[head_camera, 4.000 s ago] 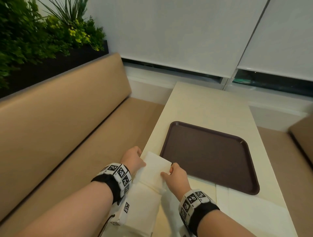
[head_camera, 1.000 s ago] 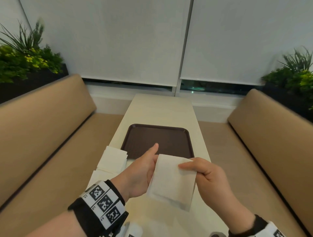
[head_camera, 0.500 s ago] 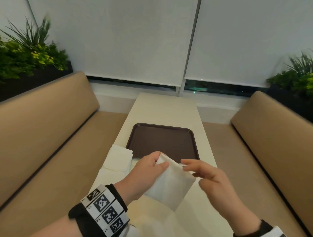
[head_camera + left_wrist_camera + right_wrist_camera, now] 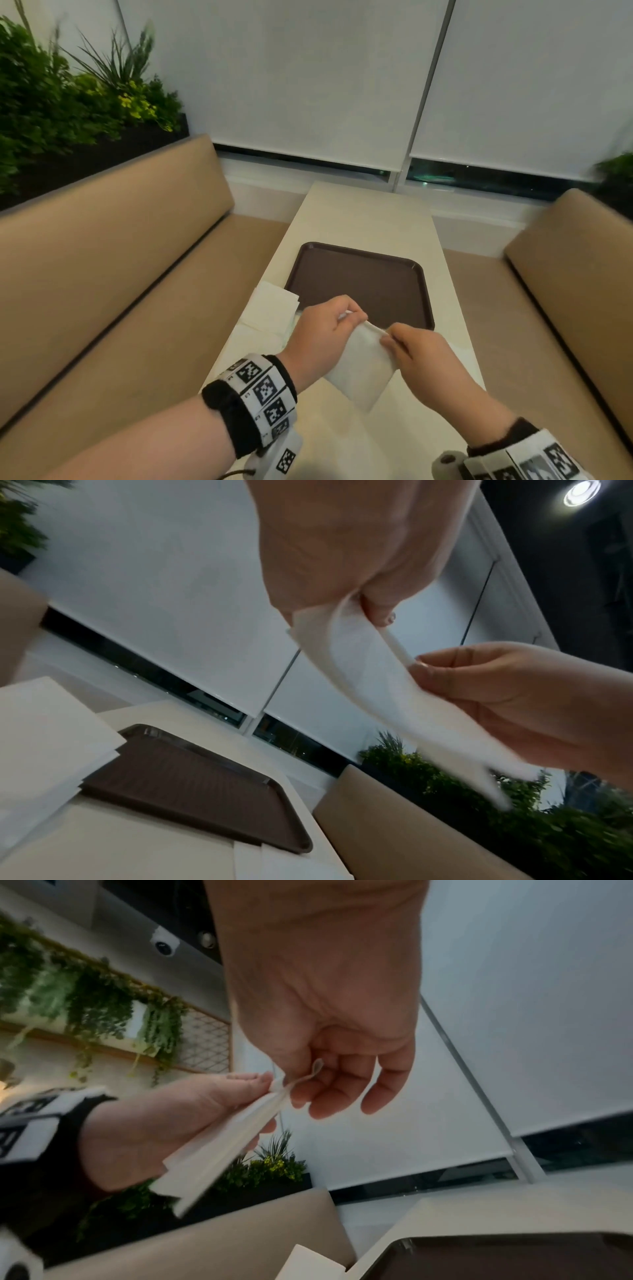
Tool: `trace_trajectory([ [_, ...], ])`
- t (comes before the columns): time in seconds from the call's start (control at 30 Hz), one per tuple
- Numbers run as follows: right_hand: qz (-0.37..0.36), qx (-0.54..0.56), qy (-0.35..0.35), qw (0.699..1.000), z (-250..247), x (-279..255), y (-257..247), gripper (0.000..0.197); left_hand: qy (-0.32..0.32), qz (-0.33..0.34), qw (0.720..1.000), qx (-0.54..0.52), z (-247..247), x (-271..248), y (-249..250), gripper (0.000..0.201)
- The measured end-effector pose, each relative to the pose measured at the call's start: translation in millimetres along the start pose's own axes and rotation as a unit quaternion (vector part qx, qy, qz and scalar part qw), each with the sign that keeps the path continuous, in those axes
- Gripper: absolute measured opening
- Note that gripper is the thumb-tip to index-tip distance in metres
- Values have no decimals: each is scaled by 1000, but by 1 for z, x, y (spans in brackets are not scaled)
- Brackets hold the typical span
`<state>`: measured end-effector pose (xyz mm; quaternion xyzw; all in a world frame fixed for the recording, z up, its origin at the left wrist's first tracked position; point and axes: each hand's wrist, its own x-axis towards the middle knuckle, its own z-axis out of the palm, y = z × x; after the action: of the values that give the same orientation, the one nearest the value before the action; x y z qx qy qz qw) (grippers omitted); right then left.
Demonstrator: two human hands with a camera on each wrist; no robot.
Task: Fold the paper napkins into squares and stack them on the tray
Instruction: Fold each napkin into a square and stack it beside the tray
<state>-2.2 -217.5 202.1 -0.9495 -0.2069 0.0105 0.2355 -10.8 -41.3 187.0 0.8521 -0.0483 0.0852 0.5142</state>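
Both hands, left hand (image 4: pixel 323 337) and right hand (image 4: pixel 423 356), pinch one white napkin (image 4: pixel 361 371) above the cream table (image 4: pixel 368 216), just nearer than the brown tray (image 4: pixel 363 282); tan benches (image 4: pixel 113 240) flank it.

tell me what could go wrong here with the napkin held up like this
Both the left hand and right hand pinch only the napkin's top edge in mid-air, so thin paper might tear if pulled apart. Its lower part hangs loose, so a fold could land crooked. The stack of napkins overlaps the tray rim and might get knocked.
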Motion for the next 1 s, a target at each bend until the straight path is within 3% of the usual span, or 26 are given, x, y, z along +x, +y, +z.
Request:
trace_trajectory([
  [0.17,17,58,23,998,4,4,14,32,-9,-55,995,-84,-1,-6,-20,18],
  [0.23,27,86,26,996,10,6,16,31,-18,-87,989,-120,1,-13,-33,28],
  [0.37,86,199,-32,976,37,7,21,29,4,-143,978,-152,-6,-23,-56,27],
  [0.43,105,239,-57,964,54,15,22,26,-25,-173,971,-162,-14,-27,-66,24],
  [0.5,125,285,-67,948,68,29,18,23,-32,-195,970,-139,-26,-27,-83,37],
  [0.57,131,316,-84,936,78,48,8,21,3,-216,970,-111,-40,-20,-100,39],
  [0.73,129,336,-81,929,111,110,-13,13,94,-244,956,-130,-81,30,-130,6],
  [0.87,164,364,-49,916,138,158,-21,20,84,-265,960,-43,-101,82,-161,15],
  [1.0,184,338,-37,922,162,188,-20,16,69,-282,953,87,-103,112,-186,18],
])
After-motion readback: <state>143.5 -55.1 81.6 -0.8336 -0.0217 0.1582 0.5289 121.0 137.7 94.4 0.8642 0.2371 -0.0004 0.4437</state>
